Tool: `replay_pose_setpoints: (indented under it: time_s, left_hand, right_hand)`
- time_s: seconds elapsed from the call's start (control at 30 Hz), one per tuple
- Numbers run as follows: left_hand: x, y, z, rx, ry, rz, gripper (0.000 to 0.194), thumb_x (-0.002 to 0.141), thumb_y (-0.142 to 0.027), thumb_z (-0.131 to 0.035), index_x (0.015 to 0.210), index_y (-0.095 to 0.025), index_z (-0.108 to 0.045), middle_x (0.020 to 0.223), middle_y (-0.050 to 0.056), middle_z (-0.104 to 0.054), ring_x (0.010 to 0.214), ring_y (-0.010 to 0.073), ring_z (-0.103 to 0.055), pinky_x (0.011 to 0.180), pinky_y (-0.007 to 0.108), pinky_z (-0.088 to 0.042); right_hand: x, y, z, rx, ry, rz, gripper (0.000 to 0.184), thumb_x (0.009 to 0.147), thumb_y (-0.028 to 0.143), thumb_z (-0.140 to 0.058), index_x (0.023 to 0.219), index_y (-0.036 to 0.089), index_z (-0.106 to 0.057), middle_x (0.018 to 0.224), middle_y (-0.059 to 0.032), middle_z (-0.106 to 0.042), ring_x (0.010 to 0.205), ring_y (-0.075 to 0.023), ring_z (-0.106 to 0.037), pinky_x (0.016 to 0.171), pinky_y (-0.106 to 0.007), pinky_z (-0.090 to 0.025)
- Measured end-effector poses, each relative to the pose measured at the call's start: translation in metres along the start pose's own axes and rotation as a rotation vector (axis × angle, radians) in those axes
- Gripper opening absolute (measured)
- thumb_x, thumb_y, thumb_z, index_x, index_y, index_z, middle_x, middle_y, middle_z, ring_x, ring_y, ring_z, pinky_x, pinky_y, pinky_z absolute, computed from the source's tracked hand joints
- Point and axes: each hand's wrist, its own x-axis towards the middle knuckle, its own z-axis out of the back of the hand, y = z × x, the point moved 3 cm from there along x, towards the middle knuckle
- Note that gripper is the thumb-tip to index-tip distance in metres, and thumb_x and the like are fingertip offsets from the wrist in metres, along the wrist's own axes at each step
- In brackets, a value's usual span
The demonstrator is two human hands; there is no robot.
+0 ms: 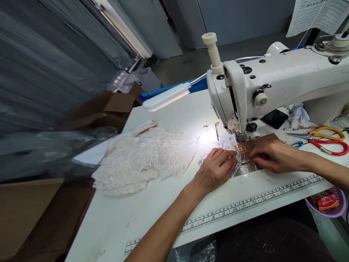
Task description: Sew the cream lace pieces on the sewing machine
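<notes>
My left hand (218, 169) rests in front of the sewing machine's presser foot (239, 137), its fingers together and gripping a strip of white lace (237, 164). The lace lies partly under the hand, so some of it is hidden. Over the brownish metal plate (248, 166) is my right hand (272, 156), slightly blurred, with its fingers curled in. What those fingers hold, if anything, cannot be made out. A heap of white lace fabric (152, 160) spreads over the table to the left of my left hand.
The white sewing machine (286, 78) stands over the table (152, 218), which has a printed ruler (245, 205) along its front. Yellow-and-red-handled scissors (311, 136) lie at right. A lamp (166, 97) hangs left of the head. A purple basket (334, 214) sits below the edge.
</notes>
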Motion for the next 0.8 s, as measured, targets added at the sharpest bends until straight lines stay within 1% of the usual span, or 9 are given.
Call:
replay_pose_setpoints:
  time_s: [0.03,0.07,0.13,0.2,0.3,0.43,0.57,0.67,0.8]
  left_hand:
    - [0.001,-0.001,0.001,0.018,0.008,-0.007,0.012,0.091,-0.007,-0.054,0.091,-0.017,-0.06,0.092,0.007,-0.07,0.076,0.0166,-0.066,0.066,0.035,-0.056]
    - [0.001,-0.002,0.001,0.03,0.014,-0.013,0.013,0.09,-0.006,-0.054,0.093,-0.018,-0.06,0.092,0.007,-0.07,0.079,0.0177,-0.067,0.069,0.037,-0.057]
    - [0.002,-0.002,0.001,0.034,0.013,-0.024,0.015,0.091,-0.005,-0.053,0.096,-0.018,-0.06,0.091,0.006,-0.071,0.087,0.019,-0.069,0.076,0.039,-0.058]
    - [0.001,-0.002,0.0,0.021,0.009,-0.026,0.014,0.092,-0.005,-0.052,0.097,-0.017,-0.058,0.09,0.005,-0.07,0.091,0.0186,-0.069,0.084,0.041,-0.059]
    - [-0.001,0.0,-0.003,-0.038,-0.001,-0.016,0.011,0.093,-0.005,-0.052,0.097,-0.014,-0.058,0.089,0.005,-0.07,0.088,0.0168,-0.069,0.089,0.04,-0.06]
    - [-0.004,0.003,-0.003,-0.123,-0.022,0.019,0.01,0.092,-0.005,-0.055,0.095,-0.014,-0.058,0.088,0.006,-0.068,0.087,0.0168,-0.069,0.079,0.034,-0.062]
    - [-0.005,0.0,-0.001,-0.154,-0.011,-0.002,0.01,0.091,-0.005,-0.054,0.094,-0.014,-0.058,0.089,0.007,-0.068,0.089,0.0181,-0.068,0.072,0.033,-0.062]
    - [-0.006,-0.003,-0.001,-0.146,-0.014,-0.013,0.01,0.091,-0.005,-0.054,0.093,-0.014,-0.059,0.088,0.006,-0.068,0.087,0.017,-0.068,0.076,0.034,-0.062]
    - [-0.007,-0.003,-0.002,-0.084,-0.02,-0.015,0.011,0.092,-0.006,-0.052,0.089,-0.015,-0.059,0.086,0.004,-0.067,0.084,0.0145,-0.067,0.091,0.04,-0.06]
  right_hand:
    - [0.011,-0.008,-0.001,-0.069,-0.077,0.037,0.026,0.091,0.021,-0.051,0.107,0.015,-0.07,0.096,-0.0088,-0.069,0.079,-0.0159,-0.061,0.069,-0.026,-0.046]
    - [0.02,-0.015,-0.005,-0.095,-0.09,0.073,0.03,0.093,0.024,-0.048,0.115,0.016,-0.067,0.101,-0.0096,-0.068,0.083,-0.0167,-0.061,0.072,-0.027,-0.046]
    - [0.031,-0.023,-0.016,-0.16,-0.066,0.145,0.033,0.094,0.023,-0.046,0.121,0.019,-0.065,0.109,-0.0101,-0.065,0.086,-0.0167,-0.059,0.072,-0.028,-0.046]
    - [0.036,-0.026,-0.026,-0.249,-0.063,0.175,0.035,0.093,0.021,-0.046,0.122,0.022,-0.065,0.112,-0.01,-0.062,0.084,-0.0167,-0.057,0.071,-0.029,-0.046]
    - [0.034,-0.026,-0.036,-0.34,-0.128,0.19,0.038,0.092,0.019,-0.045,0.125,0.024,-0.064,0.11,-0.0103,-0.061,0.086,-0.0184,-0.054,0.073,-0.032,-0.047]
    - [0.026,-0.026,-0.038,-0.297,-0.227,0.241,0.039,0.092,0.016,-0.043,0.125,0.022,-0.064,0.107,-0.0108,-0.061,0.091,-0.0202,-0.054,0.077,-0.034,-0.048]
    - [0.021,-0.025,-0.034,-0.21,-0.234,0.336,0.036,0.091,0.016,-0.046,0.12,0.023,-0.068,0.107,-0.0102,-0.059,0.094,-0.0197,-0.054,0.082,-0.035,-0.049]
    - [0.019,-0.024,-0.033,-0.217,-0.211,0.364,0.035,0.091,0.016,-0.048,0.118,0.024,-0.069,0.105,-0.0097,-0.059,0.093,-0.0192,-0.053,0.081,-0.035,-0.049]
    - [0.019,-0.022,-0.034,-0.25,-0.214,0.33,0.033,0.093,0.02,-0.048,0.119,0.023,-0.068,0.109,-0.0112,-0.059,0.098,-0.0213,-0.053,0.084,-0.038,-0.049]
